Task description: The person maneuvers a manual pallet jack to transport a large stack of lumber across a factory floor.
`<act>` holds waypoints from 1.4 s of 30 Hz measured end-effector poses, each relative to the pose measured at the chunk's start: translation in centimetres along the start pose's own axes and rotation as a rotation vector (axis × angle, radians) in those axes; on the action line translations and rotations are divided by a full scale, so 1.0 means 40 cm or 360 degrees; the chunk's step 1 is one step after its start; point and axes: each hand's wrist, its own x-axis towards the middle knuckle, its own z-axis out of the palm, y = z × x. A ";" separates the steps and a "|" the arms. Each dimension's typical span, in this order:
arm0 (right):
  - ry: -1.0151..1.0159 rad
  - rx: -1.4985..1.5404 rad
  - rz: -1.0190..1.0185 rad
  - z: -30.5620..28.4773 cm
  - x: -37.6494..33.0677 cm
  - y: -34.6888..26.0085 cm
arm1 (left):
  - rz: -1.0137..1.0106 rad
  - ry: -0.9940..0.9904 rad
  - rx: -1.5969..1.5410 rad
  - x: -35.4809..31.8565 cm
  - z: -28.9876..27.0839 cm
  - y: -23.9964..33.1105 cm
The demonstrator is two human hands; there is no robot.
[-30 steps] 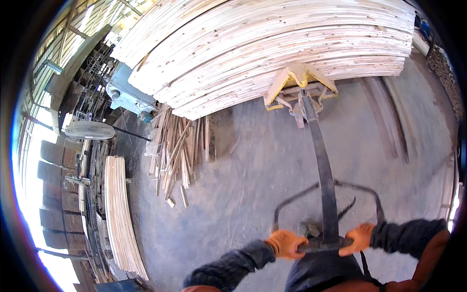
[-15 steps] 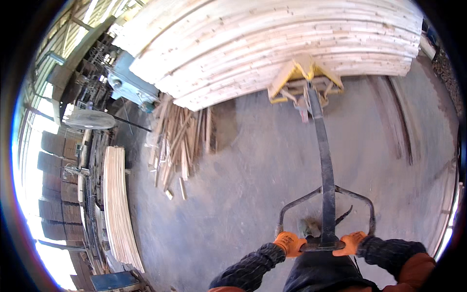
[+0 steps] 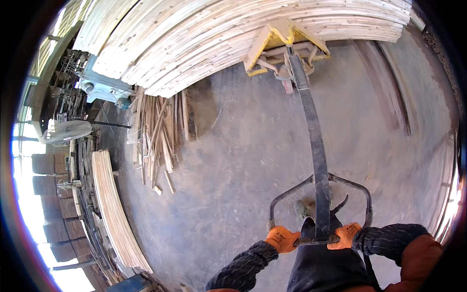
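Observation:
Both of my hands wear orange gloves and grip the black looped handle (image 3: pixel 317 155) of a yellow pallet jack (image 3: pixel 287 41). My left hand (image 3: pixel 282 239) is wrapped round the handle's lower bar on the left side. On the right, my right hand (image 3: pixel 344 236) closes over the same bar. A dark curved lever (image 3: pixel 342 204) sticks out inside the loop. The jack's yellow frame stands against a large stack of pale boards (image 3: pixel 233 29) at the far side; its forks are hidden under the stack.
Loose wood strips (image 3: pixel 158 131) lie piled on the concrete floor left of the jack. A bundle of long pale boards (image 3: pixel 116 204) runs along the left. Behind the strips stand a blue-grey machine (image 3: pixel 99 80) and a round fan (image 3: pixel 67 131). Dark strips (image 3: pixel 389 82) cross the floor at right.
The jack, its handle and the board stack have shifted up and left in view. Items on the left have also slid leftward. Both hands keep their grip on the bar.

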 end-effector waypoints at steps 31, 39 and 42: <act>0.0292 -0.0029 0.0080 0.018 -0.025 -0.009 | -0.0002 0.0021 0.0005 -0.008 -0.024 0.006; 0.0221 -0.0049 -0.0103 -0.183 -0.208 -0.106 | 0.0156 0.0149 -0.0135 -0.148 -0.254 0.102; 0.0192 -0.0071 -0.0088 -0.054 -0.109 -0.065 | 0.0054 -0.0146 -0.0029 -0.099 -0.196 0.076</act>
